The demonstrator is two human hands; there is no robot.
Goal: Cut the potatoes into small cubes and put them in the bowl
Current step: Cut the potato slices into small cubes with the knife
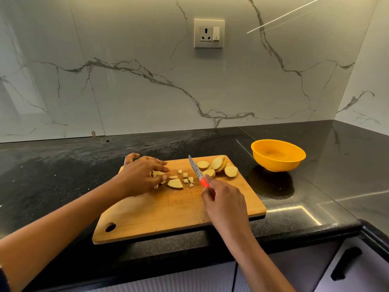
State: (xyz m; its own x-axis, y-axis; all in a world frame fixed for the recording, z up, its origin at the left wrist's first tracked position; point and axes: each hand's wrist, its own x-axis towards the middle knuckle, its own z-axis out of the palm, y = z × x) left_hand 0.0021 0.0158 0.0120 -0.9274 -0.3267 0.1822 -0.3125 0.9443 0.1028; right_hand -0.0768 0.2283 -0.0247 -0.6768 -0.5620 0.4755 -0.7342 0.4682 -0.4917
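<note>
A wooden cutting board [168, 213] lies on the black counter. Round potato slices [219, 166] are piled at its far right corner. Small potato cubes [188, 178] and a half slice [175, 183] lie near the board's middle. My left hand [143, 174] rests over a cluster of cut pieces, fingers curled around some of them. My right hand [223, 202] grips a knife [196, 170] by its red handle, blade pointing away and lifted just left of the slices. An orange bowl [277, 154] stands to the right of the board, and it looks empty.
The black counter [63, 175] runs left and wraps round a corner at the right. A marble wall with a socket [209, 33] stands behind. A cabinet handle [345, 263] shows below the counter edge at lower right.
</note>
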